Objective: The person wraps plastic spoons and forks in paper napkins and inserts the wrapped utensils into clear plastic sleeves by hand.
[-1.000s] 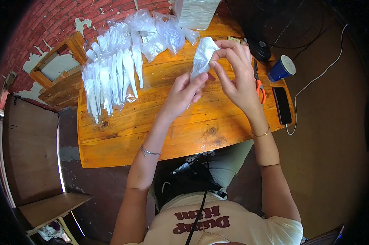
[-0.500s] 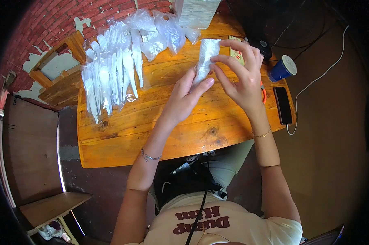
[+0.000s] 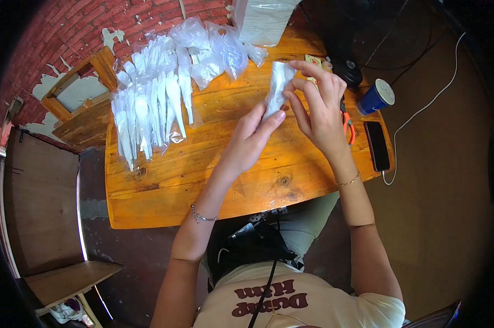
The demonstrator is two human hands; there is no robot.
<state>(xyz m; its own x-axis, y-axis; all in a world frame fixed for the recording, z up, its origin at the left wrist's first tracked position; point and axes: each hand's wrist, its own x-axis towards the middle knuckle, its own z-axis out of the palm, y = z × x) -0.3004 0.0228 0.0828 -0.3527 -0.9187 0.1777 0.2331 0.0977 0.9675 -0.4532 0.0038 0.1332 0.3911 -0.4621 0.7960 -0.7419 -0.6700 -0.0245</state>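
A white paper napkin [image 3: 277,87], folded into a narrow upright strip, is held above the wooden table. My left hand [image 3: 251,136] is closed around its lower end, thumb in front. The fingers of my right hand [image 3: 321,109] are bent against the napkin's upper right edge, thumb and fingertips close to the paper. Whether anything lies inside the folds is hidden. To the left are white plastic utensils with napkins in clear wrappers [image 3: 148,104], laid in overlapping rows.
Crumpled clear plastic bags [image 3: 225,49] lie at the back beside a tall napkin stack [image 3: 263,22]. On the right are orange-handled scissors [image 3: 351,132], a yellowish packet [image 3: 311,59], a blue cup [image 3: 374,98] and a phone [image 3: 377,146] with a white cable.
The napkin looks narrower, its right edge folded further in. My right fingers have shifted slightly down along it. The whole view has moved a little.
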